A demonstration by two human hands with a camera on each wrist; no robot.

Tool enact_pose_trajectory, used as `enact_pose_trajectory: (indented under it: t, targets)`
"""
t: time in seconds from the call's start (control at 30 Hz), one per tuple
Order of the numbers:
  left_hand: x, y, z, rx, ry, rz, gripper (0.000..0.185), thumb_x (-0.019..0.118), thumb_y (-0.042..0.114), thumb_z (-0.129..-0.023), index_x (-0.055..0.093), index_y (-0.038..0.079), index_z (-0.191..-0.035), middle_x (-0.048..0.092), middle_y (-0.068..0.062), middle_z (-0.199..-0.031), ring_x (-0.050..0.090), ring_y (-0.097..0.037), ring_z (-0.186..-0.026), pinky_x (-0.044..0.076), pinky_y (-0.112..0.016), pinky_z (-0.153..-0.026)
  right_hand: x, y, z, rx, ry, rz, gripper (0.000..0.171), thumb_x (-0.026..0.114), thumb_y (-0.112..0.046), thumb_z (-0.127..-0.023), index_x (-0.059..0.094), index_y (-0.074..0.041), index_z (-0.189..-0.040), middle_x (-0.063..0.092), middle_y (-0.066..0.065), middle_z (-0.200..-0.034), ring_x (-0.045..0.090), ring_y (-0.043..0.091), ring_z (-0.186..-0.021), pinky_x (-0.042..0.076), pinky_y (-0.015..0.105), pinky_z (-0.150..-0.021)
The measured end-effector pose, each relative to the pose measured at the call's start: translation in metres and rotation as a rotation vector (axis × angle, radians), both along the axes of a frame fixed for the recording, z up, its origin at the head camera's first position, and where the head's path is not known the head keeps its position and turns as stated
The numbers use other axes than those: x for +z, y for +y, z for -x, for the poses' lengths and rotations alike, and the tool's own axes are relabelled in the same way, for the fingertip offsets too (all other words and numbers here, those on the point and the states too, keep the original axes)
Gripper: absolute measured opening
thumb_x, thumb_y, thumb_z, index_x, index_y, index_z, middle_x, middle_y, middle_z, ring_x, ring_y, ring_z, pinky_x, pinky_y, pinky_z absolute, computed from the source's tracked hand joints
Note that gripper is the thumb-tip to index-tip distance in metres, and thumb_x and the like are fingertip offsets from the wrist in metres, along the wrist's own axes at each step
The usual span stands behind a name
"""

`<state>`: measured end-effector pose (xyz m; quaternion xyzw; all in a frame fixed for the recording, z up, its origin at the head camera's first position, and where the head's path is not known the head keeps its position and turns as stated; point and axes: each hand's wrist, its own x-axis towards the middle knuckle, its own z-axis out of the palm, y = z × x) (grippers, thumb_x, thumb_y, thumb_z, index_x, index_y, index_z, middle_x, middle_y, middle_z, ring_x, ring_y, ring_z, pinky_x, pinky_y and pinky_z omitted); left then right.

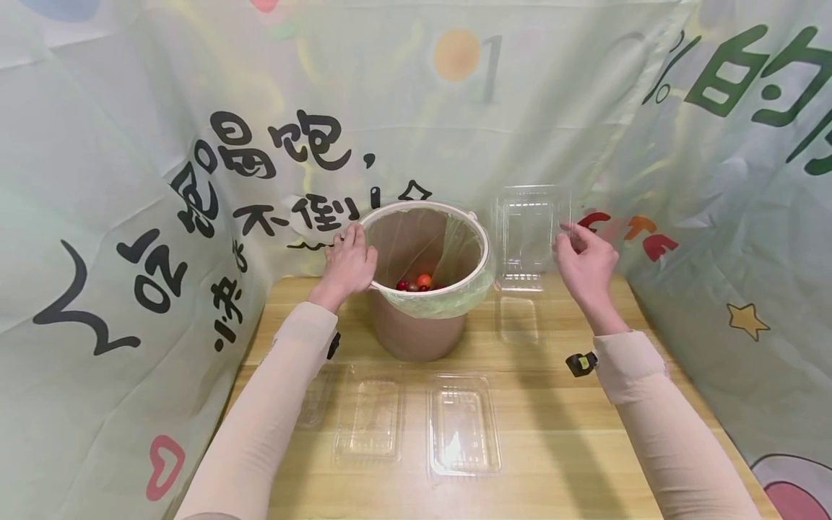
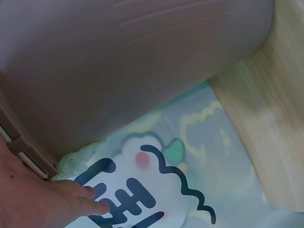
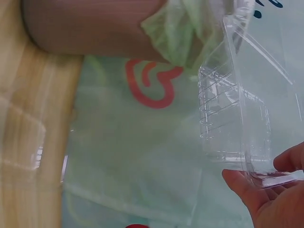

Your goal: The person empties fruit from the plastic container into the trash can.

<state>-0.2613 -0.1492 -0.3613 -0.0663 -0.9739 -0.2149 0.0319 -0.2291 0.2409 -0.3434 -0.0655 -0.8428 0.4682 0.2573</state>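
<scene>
My right hand [image 1: 587, 260] pinches the edge of a clear plastic box [image 1: 529, 238], held up in the air to the right of the bucket. In the right wrist view, the thumb and fingers of the right hand [image 3: 273, 199] meet at the lower corner of the box [image 3: 232, 114]. A brownish-pink bucket [image 1: 419, 336] stands on the table, lined with a thin green bag [image 1: 455, 302]. My left hand [image 1: 351, 263] rests on its left rim, the fingers fairly straight. Inside lie several small round red and orange fruits [image 1: 424, 280], partly hidden by the near rim.
Clear plastic boxes lie on the wooden table [image 1: 533, 433]: one at front centre [image 1: 464, 426], one left of it [image 1: 370, 419], and another [image 1: 315, 401] partly behind the left sleeve. One more [image 1: 518, 320] lies right of the bucket. Printed cloth [image 1: 403, 87] encloses the back and sides.
</scene>
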Motion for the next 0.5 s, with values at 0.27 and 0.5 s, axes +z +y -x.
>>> enact_pose_trajectory:
  t: [0.27,0.5]
  targets:
    - [0.001,0.000,0.001,-0.003,0.001,0.008,0.072,0.021,0.039,-0.110,0.010,-0.004,-0.167,0.003,-0.021,-0.177,0.005,-0.054,-0.160,0.006,-0.072,-0.128,-0.024,0.011,-0.013,0.040,-0.076,-0.025,0.039,0.052,-0.024,-0.104,0.072,-0.008,-0.134,0.078,0.020,-0.105,0.062,-0.004,-0.066,0.045,0.017,-0.055]
    - [0.000,0.000,0.001,-0.003,-0.002,0.013,0.072,0.020,0.039,-0.110,0.010,-0.004,-0.166,0.003,-0.022,-0.177,0.005,-0.055,-0.160,0.006,-0.072,-0.128,-0.044,0.019,-0.025,0.083,-0.115,0.010,0.041,0.052,-0.024,-0.105,0.070,-0.002,-0.134,0.076,0.028,-0.111,0.064,-0.011,-0.068,0.054,0.010,-0.059]
